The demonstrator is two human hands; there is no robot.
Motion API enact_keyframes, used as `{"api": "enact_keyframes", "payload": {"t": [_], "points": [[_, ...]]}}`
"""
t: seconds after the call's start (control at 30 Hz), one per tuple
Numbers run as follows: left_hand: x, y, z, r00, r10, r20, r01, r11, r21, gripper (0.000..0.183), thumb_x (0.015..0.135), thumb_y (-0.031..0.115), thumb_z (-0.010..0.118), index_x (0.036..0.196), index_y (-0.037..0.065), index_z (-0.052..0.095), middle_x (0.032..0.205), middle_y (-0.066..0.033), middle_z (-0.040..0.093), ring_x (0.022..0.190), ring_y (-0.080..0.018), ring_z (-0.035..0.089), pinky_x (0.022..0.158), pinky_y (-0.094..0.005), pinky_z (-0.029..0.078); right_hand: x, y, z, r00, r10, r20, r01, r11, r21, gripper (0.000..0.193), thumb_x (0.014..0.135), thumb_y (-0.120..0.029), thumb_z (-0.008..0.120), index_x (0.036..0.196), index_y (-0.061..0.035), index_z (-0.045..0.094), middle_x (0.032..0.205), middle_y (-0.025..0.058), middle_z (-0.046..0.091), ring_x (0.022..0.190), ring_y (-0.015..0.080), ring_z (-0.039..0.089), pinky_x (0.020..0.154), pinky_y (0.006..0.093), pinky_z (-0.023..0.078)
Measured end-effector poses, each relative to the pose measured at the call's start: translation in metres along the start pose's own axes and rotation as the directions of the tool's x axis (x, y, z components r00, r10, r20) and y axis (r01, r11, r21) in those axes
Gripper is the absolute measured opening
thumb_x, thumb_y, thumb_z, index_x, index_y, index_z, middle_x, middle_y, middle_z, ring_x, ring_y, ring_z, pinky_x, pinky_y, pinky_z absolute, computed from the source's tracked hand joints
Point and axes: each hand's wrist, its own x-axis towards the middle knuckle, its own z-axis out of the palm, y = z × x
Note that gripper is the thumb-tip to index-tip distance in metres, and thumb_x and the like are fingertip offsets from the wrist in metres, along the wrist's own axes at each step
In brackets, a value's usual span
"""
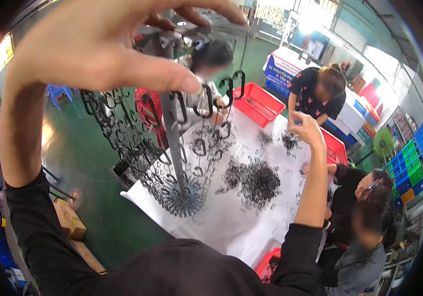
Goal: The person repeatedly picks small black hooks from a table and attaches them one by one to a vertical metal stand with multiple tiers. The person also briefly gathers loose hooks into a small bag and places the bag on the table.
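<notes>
Fingers spread wide at ten o'clock, a worker's left hand (105,56) reaches over a rack (174,145) of black hooks (242,84) toward nine; near three, the right hand (308,130) half-curls. Any grip is unclear. Likely stiff and snag-prone, the rack is best grasped by its pole (168,113).

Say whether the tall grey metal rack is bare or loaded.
Loaded: many black C-shaped hooks surround the tall grey metal rack's central pole, beneath the left hand.
</notes>
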Motion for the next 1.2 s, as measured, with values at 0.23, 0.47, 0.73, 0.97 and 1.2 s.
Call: {"api": "enact_keyframes", "payload": {"t": [0.23,0.47,0.73,0.97,1.2], "points": [[0.008,0.002,0.005,0.948,0.318,-0.008,-0.302,0.907,0.293,0.063,0.069,0.033,0.075,0.121,0.002,0.058,0.123,-0.0202,0.056,0.114,-0.0352,0.055,0.094,-0.0428,0.043,-0.059,-0.209,-0.063,0.841,-0.429,-0.33,0.481,0.313,0.819,0.028,0.089,-0.013,0.061,0.108,0.0073,0.062,0.098,0.0124,0.067,0.084,0.0176,0.065,0.08,0.0279,0.05],[0.009,0.01,0.011,0.943,0.329,-0.058,-0.309,0.925,0.223,0.057,0.067,0.023,0.076,0.118,0.001,0.061,0.117,-0.0201,0.059,0.107,-0.0354,0.058,0.09,-0.0413,0.046,-0.063,-0.238,-0.073,0.863,-0.438,-0.25,0.417,0.342,0.842,0.017,0.087,-0.009,0.061,0.091,0.0068,0.067,0.081,0.0085,0.069,0.075,0.0132,0.064,0.072,0.0243,0.049],[0.011,0.016,0.021,0.921,0.378,-0.091,-0.336,0.891,0.306,0.053,0.067,0.016,0.074,0.117,0.001,0.061,0.115,-0.0207,0.059,0.105,-0.0354,0.059,0.088,-0.0398,0.047,-0.073,-0.227,-0.069,0.85,-0.362,-0.384,0.489,0.265,0.831,0.016,0.086,-0.007,0.061,0.088,0.0073,0.066,0.076,0.0104,0.067,0.069,0.0145,0.064,0.066,0.0246,0.05],[0.01,0.02,0.016,0.957,0.289,-0.03,-0.271,0.926,0.263,0.053,0.075,0.023,0.07,0.118,-0.005,0.056,0.114,-0.0238,0.059,0.101,-0.0355,0.06,0.084,-0.0386,0.049,-0.085,-0.2,-0.072,0.902,-0.188,-0.389,0.431,0.345,0.833,0.018,0.088,-0.006,0.057,0.091,0.0095,0.065,0.075,0.0126,0.065,0.068,0.0167,0.065,0.063,0.0254,0.051],[0.01,0.02,0.021,0.943,0.312,-0.113,-0.256,0.9,0.353,0.057,0.067,0.019,0.074,0.12,0.001,0.059,0.119,-0.0207,0.058,0.108,-0.0362,0.057,0.091,-0.0405,0.045,-0.079,-0.201,-0.07,0.887,-0.409,-0.215,0.416,0.504,0.757,0.018,0.088,-0.007,0.061,0.098,0.0069,0.067,0.089,0.0112,0.069,0.077,0.0137,0.064,0.072,0.0247,0.05]]}}
